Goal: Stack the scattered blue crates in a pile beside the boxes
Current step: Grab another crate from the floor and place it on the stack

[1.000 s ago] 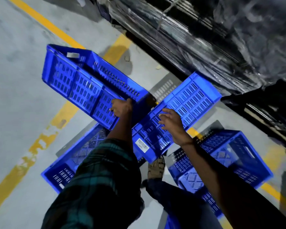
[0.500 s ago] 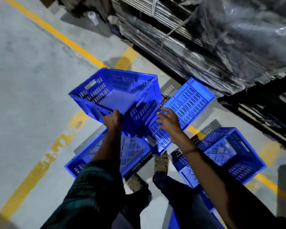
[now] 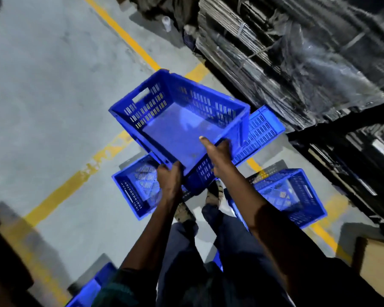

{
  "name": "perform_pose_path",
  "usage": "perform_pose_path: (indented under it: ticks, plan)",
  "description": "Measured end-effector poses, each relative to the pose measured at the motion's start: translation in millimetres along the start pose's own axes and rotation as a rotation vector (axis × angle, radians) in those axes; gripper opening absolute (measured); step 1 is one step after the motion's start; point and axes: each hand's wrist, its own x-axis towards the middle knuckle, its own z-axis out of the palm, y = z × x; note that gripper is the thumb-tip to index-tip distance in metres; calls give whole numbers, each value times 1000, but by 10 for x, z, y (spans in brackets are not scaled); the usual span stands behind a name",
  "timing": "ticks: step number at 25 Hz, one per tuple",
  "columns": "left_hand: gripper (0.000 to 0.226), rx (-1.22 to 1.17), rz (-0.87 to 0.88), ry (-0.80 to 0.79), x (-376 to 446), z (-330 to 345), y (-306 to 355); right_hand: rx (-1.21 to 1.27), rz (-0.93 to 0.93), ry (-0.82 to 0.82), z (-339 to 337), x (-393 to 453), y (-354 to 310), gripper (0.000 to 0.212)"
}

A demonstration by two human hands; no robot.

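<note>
A blue crate is being held off the floor in the middle of the frame, open side up and tilted. It is being gripped at its near rim by both hands — the left hand at the near corner, the right hand with its thumb over the edge. Below it, three more crates are lying scattered: one at lower left, one at lower right, one on its side at right. The load is probably best being levelled before it is being lowered squarely onto a chosen base crate — beside the wrapped boxes at upper right.
</note>
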Motion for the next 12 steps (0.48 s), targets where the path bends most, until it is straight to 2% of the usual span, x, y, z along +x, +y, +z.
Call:
perform_pose_path:
  ticks: [2,5,7,8,10,12]
  plan:
    - [30,22,16,-14,-246,-253,-79,-36,10,76,122,-297,62,82]
    - [39,-7,30,-30,-504,-542,-202,39,-106,275,235,-614,139,43]
    - [46,-23,-9,-93,-625,-753,-279,-69,-162,328,292,-811,145,22]
    - [45,9,-17,-136,-655,-871,-317,-145,-179,332,309,-903,154,20]
    - [42,188,15,-208,-655,-1132,-340,-208,-213,309,325,-1047,161,17]
    - [62,467,51,-223,-575,-1403,-313,-226,-253,273,286,-1155,168,12]
